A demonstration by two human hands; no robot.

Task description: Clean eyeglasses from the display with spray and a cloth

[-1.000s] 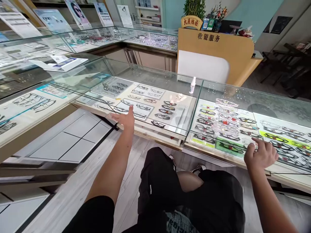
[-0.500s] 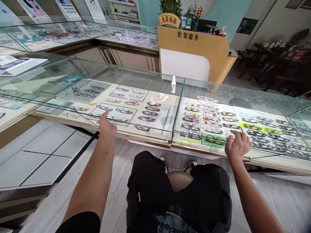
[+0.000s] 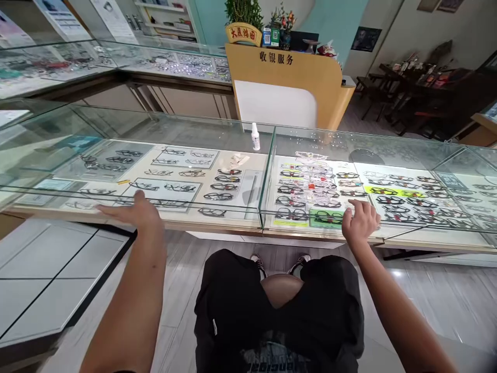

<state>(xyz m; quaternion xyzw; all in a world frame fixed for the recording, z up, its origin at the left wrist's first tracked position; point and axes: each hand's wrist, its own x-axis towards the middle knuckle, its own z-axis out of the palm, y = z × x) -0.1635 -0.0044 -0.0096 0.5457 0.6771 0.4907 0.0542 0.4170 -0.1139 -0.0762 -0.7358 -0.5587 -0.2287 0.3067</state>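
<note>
A glass display case [image 3: 217,225] with rows of eyeglasses inside runs across the view before me. Over its front edge at the left, my left hand [image 3: 135,211] is spread with nothing in it, fingers stretched to the left. My right hand [image 3: 361,220] rests at the front edge on the right, fingers apart and slightly bent, holding nothing. It is just right of the green card [image 3: 326,218] under a pair of glasses. A white spray bottle [image 3: 255,137] stands upright on the case near the middle.
A wooden counter [image 3: 279,67] with plants and signs stands behind the case. Another glass case [image 3: 174,65] is at the back left. A white-panelled surface [image 3: 50,264] lies at the lower left. My knees are below the case edge.
My left hand has turned and opened, its fingers now stretching to the left. My right hand stays at the case edge. The view has shifted slightly to the right.
</note>
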